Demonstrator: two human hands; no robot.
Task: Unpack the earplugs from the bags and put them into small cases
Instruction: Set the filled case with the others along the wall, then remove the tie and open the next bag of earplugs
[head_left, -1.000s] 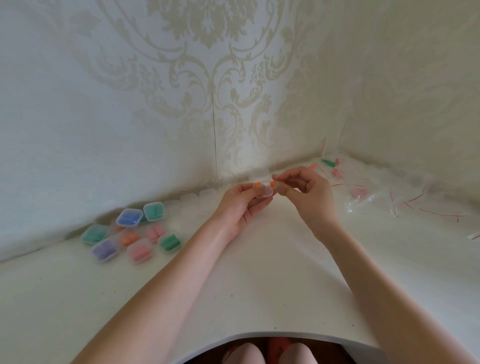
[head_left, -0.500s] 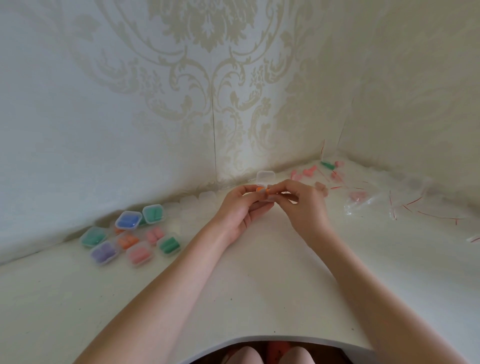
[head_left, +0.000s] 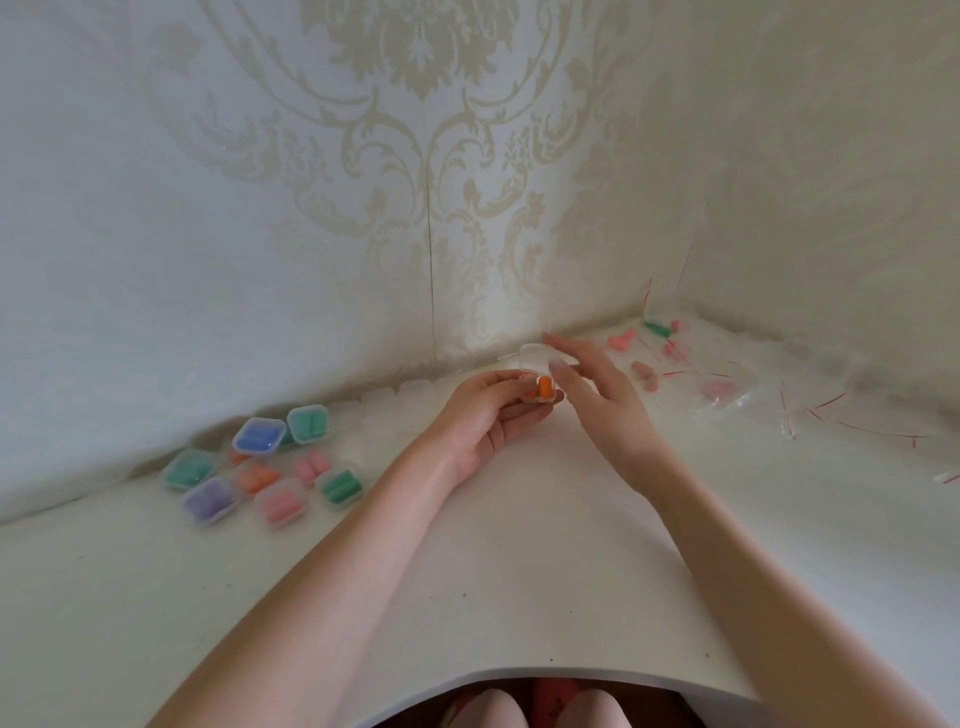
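Two bare hands meet above the middle of the white bench (head_left: 519, 571), close to its back edge. The left hand (head_left: 483, 421) lies palm up with its fingers curled round a small clear case (head_left: 540, 387), gripping the base while the lid stands open and upright. The right hand (head_left: 592, 389) is loosely spread just beside the case, fingers straight and holding nothing; its fingertips (head_left: 551, 340) reach the raised lid, though blur hides whether they actually touch it. Orange earplugs (head_left: 543, 388) sit inside the case base, between the two hands; how many cannot be told.

Along the bench's back right corner lie clear bags with red strips (head_left: 810, 410), hard to separate from one another, with loose pink earplugs (head_left: 621, 341) and a green earplug (head_left: 657, 328) among them. Near the back left edge sits a cluster of filled cases (head_left: 260, 467), well apart from the hands, showing blue, green, purple, orange and pink contents through cloudy lids. Both forearms are cut off by the picture's lower edge, and the person's knees (head_left: 545, 709) show under the bench's curved front edge.
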